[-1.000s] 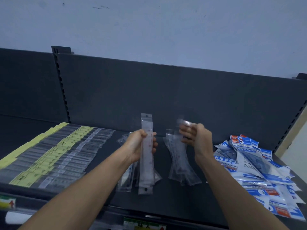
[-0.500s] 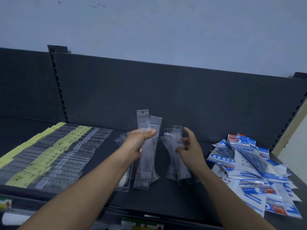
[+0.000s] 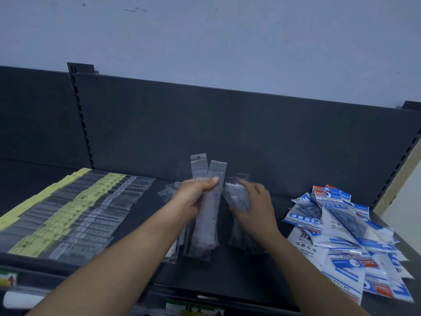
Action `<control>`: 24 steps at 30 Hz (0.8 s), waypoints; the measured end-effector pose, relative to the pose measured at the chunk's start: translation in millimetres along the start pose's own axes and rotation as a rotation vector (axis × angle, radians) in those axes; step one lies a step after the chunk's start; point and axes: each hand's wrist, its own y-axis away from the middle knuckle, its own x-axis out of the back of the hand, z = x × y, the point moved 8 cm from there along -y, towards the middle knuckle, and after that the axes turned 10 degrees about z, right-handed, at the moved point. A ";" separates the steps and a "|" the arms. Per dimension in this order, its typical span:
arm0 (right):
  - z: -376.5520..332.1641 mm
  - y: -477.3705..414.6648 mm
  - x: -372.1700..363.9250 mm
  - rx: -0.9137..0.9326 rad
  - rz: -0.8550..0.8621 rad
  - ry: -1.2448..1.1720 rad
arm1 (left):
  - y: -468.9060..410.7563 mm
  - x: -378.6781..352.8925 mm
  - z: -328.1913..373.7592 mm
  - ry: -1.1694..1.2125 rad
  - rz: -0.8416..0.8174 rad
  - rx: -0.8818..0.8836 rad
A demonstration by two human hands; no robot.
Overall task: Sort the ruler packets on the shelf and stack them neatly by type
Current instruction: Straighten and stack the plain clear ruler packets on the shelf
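Your left hand [image 3: 196, 195] held two clear ruler packets [image 3: 208, 222] above the shelf [image 3: 227, 274], grip closed. Your right hand [image 3: 255, 204] pinched the top packet [image 3: 237, 195] of the loose pile [image 3: 241, 240]. You needed the hanger ends aligned before merging.

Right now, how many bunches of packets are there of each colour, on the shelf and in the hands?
Yellow-labelled packets: 1 spread
Blue-and-white packets: 1 heap
Clear packets: 3 bunches: held bundle in the left hand, pile gripped by the right hand, flat few beside the left wrist
Total: 5
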 end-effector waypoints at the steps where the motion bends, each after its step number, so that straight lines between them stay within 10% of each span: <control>1: -12.1 0.1 2.6 0.104 0.033 -0.048 | 1.4 -2.0 -0.3 0.000 -0.003 0.015; 9: -46.9 5.5 18.9 0.553 0.338 -0.008 | 7.4 -5.1 -13.7 -0.027 0.001 0.149; 16: -14.9 -8.0 28.8 0.044 0.188 -0.187 | 4.8 6.2 -8.5 0.015 0.054 0.133; 24: 33.0 6.5 4.1 -0.233 -0.168 0.247 | 9.7 -5.9 -0.3 -0.042 -0.038 -0.050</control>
